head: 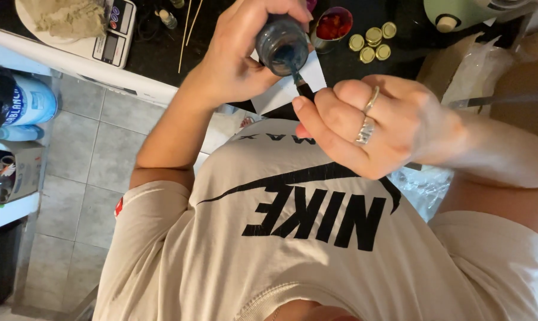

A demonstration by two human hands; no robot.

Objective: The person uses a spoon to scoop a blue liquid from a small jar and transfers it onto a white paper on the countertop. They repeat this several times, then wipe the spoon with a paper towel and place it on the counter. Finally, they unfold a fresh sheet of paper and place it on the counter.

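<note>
Holding: left hand (239, 56) gripping small dark jar (282, 44)
Dipping: right hand (382, 128) pinching thin brush (300, 83) into jar mouth
Place: above tabletop (156, 53) edge

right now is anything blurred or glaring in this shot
Head view: the right hand is sharp at the rings, its forearm smeared by motion blur; the left hand and small dark bottle are crisp; the plastic wrap catches glare; the frame looks upside down.

Landmark: white kitchen scale (111, 30) on the dark counter.
- Grey rectangular display screen (110, 47) on the scale's near end.
- Blue-and-white cylindrical tub (25, 104), labelled, on the shelf below-left of the scale.
- Clear plastic bag (480, 68), far right of it.
</note>
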